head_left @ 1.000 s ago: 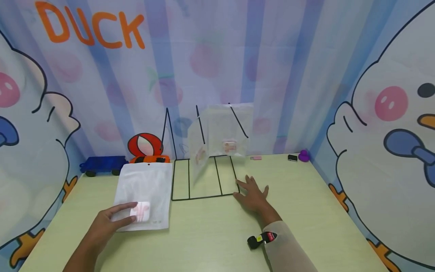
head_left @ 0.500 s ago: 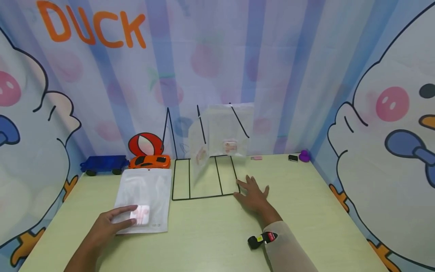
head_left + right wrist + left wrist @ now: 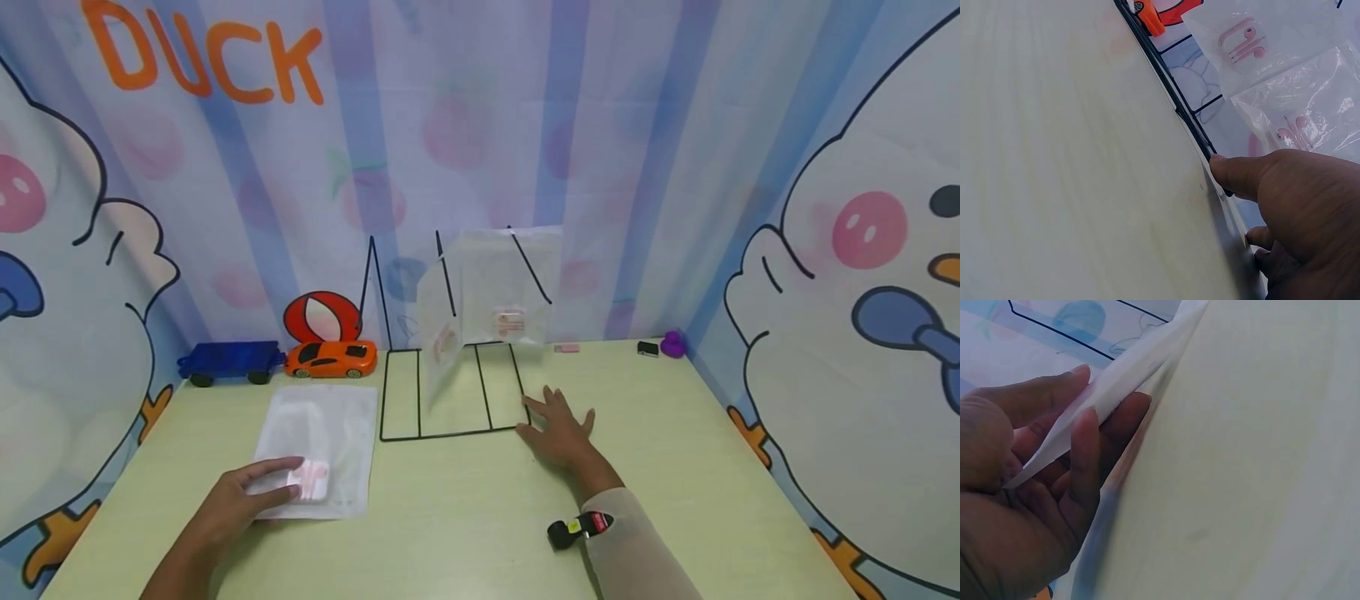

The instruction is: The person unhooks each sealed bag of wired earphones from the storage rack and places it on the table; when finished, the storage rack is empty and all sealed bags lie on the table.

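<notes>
Over a pale surface (image 3: 450, 517), the left hand (image 3: 236, 496) pinches a white pouch (image 3: 341, 442) by its near left edge, just left of the black rack (image 3: 456, 433), a hold best light to avoid creasing, while the right hand (image 3: 557, 432), stretched forward with fingers spread and thumb touching the rack's front corner, should steady it.
</notes>
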`<state>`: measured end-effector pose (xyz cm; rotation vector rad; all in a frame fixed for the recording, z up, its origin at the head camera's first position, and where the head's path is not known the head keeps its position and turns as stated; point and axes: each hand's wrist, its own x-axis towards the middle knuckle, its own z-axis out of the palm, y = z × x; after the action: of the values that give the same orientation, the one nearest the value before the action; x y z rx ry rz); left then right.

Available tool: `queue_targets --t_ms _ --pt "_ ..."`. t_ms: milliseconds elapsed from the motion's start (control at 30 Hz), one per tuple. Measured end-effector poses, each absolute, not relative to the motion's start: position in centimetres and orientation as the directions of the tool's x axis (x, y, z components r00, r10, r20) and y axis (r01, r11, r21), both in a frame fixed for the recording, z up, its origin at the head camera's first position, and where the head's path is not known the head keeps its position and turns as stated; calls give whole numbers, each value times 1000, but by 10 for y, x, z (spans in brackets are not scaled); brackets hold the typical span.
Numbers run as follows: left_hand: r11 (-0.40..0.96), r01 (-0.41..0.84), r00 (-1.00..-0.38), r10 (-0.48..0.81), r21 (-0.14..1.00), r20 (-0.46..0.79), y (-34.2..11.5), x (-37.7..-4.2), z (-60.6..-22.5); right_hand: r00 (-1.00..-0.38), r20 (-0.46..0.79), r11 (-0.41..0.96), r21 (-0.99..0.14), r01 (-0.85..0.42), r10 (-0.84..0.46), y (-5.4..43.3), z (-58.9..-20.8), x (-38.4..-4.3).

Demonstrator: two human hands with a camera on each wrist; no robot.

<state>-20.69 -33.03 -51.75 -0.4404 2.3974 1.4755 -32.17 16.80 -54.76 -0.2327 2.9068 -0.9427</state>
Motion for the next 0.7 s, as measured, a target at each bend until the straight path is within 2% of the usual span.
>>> queue_targets --t_ms 400,700 --pt "482 -420 -902 -124 769 -414 -330 -209 -519 -985 -29 803 -584 -119 -167 168 -551 -322" --pt "661 -309 -939 -98 683 -330 -328 -206 -514 -985 -25 805 -580 -123 -169 168 -550 -323"
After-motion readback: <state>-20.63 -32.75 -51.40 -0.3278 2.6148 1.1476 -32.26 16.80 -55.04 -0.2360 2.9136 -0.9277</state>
